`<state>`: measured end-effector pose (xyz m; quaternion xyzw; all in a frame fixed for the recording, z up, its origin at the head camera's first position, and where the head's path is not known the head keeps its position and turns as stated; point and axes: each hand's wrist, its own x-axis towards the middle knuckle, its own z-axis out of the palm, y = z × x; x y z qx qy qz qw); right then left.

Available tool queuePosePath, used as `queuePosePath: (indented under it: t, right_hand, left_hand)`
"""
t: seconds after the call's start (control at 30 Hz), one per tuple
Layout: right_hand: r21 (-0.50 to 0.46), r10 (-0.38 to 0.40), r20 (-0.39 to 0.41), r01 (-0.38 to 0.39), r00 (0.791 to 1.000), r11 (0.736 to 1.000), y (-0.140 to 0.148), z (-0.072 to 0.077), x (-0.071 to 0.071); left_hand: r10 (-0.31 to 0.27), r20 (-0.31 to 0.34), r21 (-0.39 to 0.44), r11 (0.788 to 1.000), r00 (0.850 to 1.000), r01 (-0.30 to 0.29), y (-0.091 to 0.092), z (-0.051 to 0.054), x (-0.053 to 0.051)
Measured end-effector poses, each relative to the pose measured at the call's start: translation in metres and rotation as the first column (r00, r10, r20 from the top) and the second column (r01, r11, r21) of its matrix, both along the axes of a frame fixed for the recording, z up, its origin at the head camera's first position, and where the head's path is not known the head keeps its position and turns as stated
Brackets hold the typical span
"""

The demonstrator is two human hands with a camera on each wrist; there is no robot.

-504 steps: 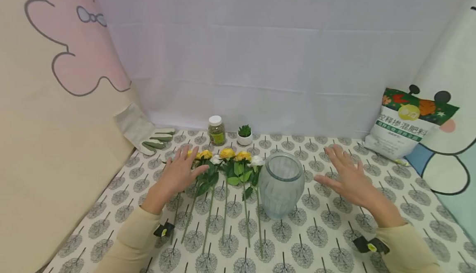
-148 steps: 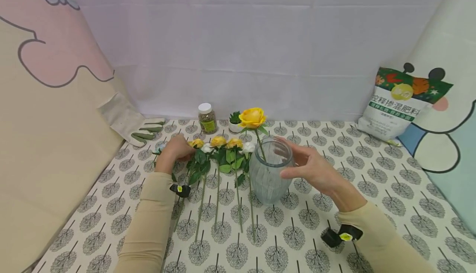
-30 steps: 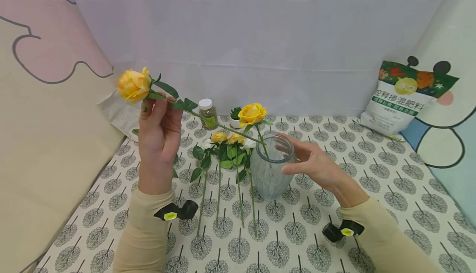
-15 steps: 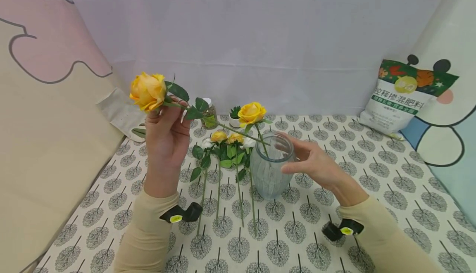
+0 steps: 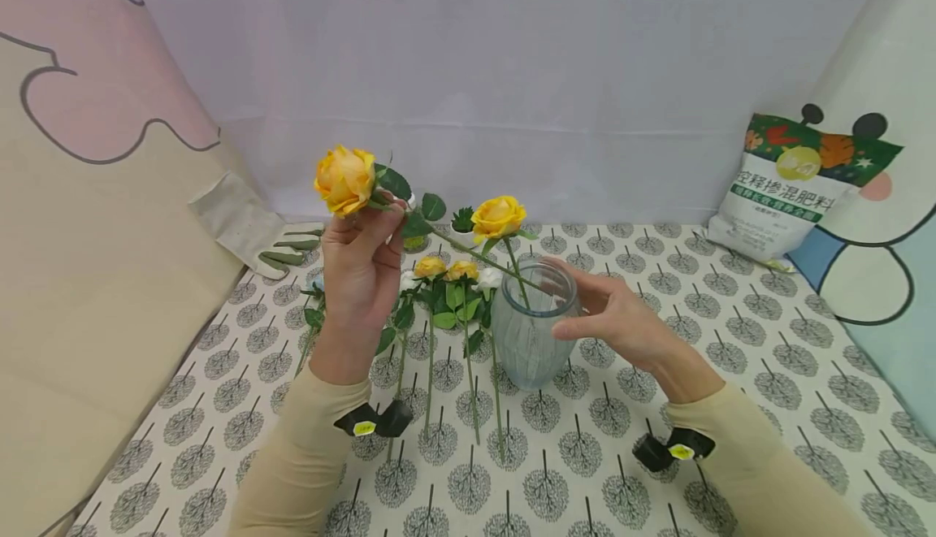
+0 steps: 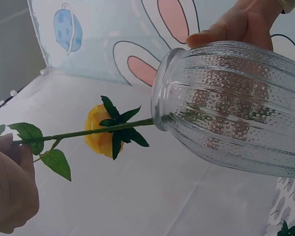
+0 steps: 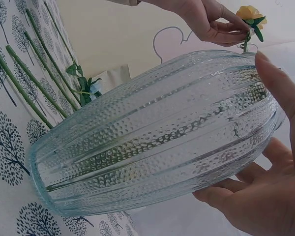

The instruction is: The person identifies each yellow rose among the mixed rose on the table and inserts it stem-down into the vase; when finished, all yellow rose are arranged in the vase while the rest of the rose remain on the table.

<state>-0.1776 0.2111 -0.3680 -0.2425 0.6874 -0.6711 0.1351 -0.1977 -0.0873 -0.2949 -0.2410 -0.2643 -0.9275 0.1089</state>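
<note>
My left hand [image 5: 363, 281] pinches a yellow rose [image 5: 345, 181] just below its bloom; the stem slants down to the right, its lower end inside the mouth of the clear ribbed glass vase [image 5: 532, 350]. Another yellow rose [image 5: 499, 218] stands in the vase, leaning on the rim. My right hand [image 5: 621, 326] grips the vase's right side near the top, thumb in front. The right wrist view shows a stem end near the base inside the vase [image 7: 152, 142]. In the left wrist view the held stem [image 6: 78, 133] passes in front of the standing rose's bloom.
Several yellow and white flowers [image 5: 462, 270] lie left of the vase, stems toward me. Behind are a potted succulent [image 5: 463, 220] and a jar partly hidden by my left hand. A glove [image 5: 241, 220] lies back left; a fertilizer bag [image 5: 782, 196] stands back right.
Since the earlier frames, my left hand has picked up a second yellow rose and moved it right, its stem end entering the vase's mouth. My right hand stays on the vase.
</note>
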Motion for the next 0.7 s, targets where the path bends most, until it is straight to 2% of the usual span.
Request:
queuePosePath:
  t: [0.23, 0.5, 0.7]
  right_hand:
    - [-0.002, -0.012, 0.007, 0.012, 1.0, 1.0, 0.0, 0.0, 0.0]
    - [-0.023, 0.012, 0.002, -0.012, 1.0, 1.0, 0.0, -0.001, -0.001]
    - [-0.036, 0.023, -0.003, -0.023, 1.0, 0.999, -0.001, -0.001, -0.001]
  left_hand:
    - [0.046, 0.042, -0.068, 0.997, 0.998, -0.043, 0.016, -0.008, 0.0]
    - [0.024, 0.127, -0.122, 0.992, 0.992, -0.008, 0.033, -0.017, 0.001]
    - [0.037, 0.141, -0.177, 0.984, 0.989, -0.012, 0.039, -0.02, 0.0]
